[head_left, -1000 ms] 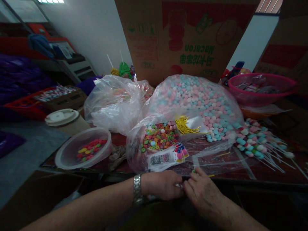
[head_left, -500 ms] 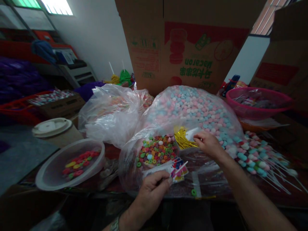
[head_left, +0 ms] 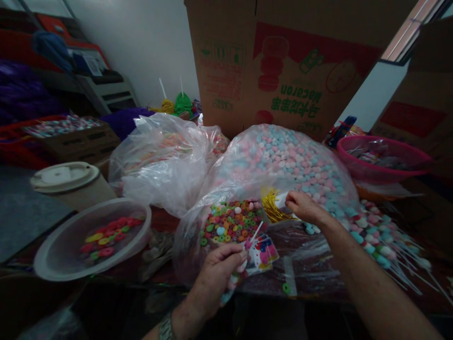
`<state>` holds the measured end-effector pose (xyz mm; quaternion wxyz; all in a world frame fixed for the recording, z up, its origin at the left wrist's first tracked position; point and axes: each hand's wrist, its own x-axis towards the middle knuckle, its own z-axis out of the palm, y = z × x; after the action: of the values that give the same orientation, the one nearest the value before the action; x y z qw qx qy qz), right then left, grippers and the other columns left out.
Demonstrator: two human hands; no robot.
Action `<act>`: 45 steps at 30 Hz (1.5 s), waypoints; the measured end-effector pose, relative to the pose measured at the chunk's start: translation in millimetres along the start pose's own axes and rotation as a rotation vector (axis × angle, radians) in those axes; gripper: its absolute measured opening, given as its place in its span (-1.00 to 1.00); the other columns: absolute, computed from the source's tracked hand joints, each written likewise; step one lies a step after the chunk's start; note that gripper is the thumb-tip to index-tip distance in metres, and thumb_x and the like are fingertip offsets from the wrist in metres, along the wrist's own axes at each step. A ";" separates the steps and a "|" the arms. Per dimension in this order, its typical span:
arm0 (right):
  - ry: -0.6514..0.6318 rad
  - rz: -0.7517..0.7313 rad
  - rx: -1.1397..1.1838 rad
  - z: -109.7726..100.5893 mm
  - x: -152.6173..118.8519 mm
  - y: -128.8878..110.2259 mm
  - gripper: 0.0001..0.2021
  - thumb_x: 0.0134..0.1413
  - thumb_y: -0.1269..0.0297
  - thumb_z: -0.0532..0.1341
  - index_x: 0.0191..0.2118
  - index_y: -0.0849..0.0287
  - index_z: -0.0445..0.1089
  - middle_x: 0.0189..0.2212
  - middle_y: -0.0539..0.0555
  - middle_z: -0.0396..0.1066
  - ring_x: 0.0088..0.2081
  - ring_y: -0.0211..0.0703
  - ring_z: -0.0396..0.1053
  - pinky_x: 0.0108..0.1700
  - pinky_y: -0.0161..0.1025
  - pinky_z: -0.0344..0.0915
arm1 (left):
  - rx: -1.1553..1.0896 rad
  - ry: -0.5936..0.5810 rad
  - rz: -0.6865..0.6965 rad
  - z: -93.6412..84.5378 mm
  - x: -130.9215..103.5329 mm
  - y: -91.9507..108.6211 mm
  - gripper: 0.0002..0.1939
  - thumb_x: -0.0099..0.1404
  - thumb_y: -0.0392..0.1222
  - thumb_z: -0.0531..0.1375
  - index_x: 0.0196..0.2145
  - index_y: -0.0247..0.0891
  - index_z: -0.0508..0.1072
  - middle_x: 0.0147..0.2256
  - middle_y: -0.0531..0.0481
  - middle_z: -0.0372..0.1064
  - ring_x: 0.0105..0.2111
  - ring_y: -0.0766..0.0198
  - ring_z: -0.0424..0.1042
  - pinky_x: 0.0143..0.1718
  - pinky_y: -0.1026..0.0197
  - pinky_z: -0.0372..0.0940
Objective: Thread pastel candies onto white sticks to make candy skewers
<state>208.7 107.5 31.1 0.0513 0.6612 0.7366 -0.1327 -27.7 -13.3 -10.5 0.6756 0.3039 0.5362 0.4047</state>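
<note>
My left hand (head_left: 221,271), near the front edge, is closed on a bagged candy stick; its white stick end and a printed wrapper (head_left: 264,255) poke out past the fingers, with pale candy below the hand. My right hand (head_left: 303,207) is pinched at the right end of a bundle of gold twist ties (head_left: 274,208); what lies between its fingertips is too small to make out. Left of the ties, colourful candy rings (head_left: 230,222) lie heaped. Behind my right hand rises a big clear bag of pink, blue and white candies (head_left: 293,156).
A translucent bowl (head_left: 138,236) with red and yellow candies is at left, beside a lidded bucket (head_left: 85,189). Candy skewers (head_left: 382,241) and a pink basin (head_left: 385,174) sit at right. A large cardboard box (head_left: 226,71) stands behind the bags.
The candy stick in my left hand has tilted, its white end now pointing more upward, and candy shows below the hand. My right hand stays by the gold ties. The camera view has shifted slightly.
</note>
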 end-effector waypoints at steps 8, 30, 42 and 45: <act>-0.176 -0.061 0.018 16.4 25.3 -16.5 -0.70 0.19 0.20 0.16 -0.01 0.22 0.32 -0.03 0.09 0.33 -0.11 -0.05 0.36 -0.13 -0.07 0.36 | 0.052 -0.004 0.014 2.7 -6.6 -3.2 -0.80 -0.06 -0.13 0.25 -0.50 -0.33 0.44 -0.63 0.09 0.28 -0.67 0.40 0.33 -0.76 0.47 -0.04; 0.086 -0.072 0.428 0.7 3.3 10.4 -0.81 0.20 0.31 0.07 -0.31 0.29 0.37 -0.39 0.05 0.39 -0.32 -0.19 0.38 -0.30 -0.29 0.32 | 0.004 0.042 -0.005 -6.0 1.3 0.1 -0.79 -0.06 -0.12 0.27 -0.50 -0.32 0.42 -0.66 0.12 0.23 -0.66 0.40 0.32 -0.77 0.48 -0.06; 0.326 -0.277 1.103 98.0 -117.3 -104.4 -0.65 0.17 0.26 0.04 0.05 0.10 0.36 -0.32 0.09 0.41 -0.25 -0.13 0.35 -0.19 -0.22 0.28 | 0.055 -0.052 0.047 10.6 -10.9 -3.8 -0.86 -0.02 -0.16 0.19 -0.56 -0.31 0.40 -0.69 0.15 0.18 -0.75 0.50 0.10 -0.77 0.45 -0.05; 0.240 -0.282 1.112 100.3 -119.8 -101.2 -0.54 0.18 0.28 0.02 0.21 0.10 0.14 -0.49 -0.03 0.30 -0.44 -0.22 0.28 -0.38 -0.31 0.24 | 0.130 -0.074 0.048 9.8 -18.2 -6.1 -0.89 -0.01 -0.22 0.13 -0.60 -0.31 0.37 -0.67 0.13 0.18 -0.74 0.50 0.10 -0.76 0.45 -0.04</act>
<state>113.1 -43.1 -22.1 -0.4054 0.4946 0.6379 -0.4291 -18.6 -31.8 -4.6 0.6637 0.3747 0.5285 0.3738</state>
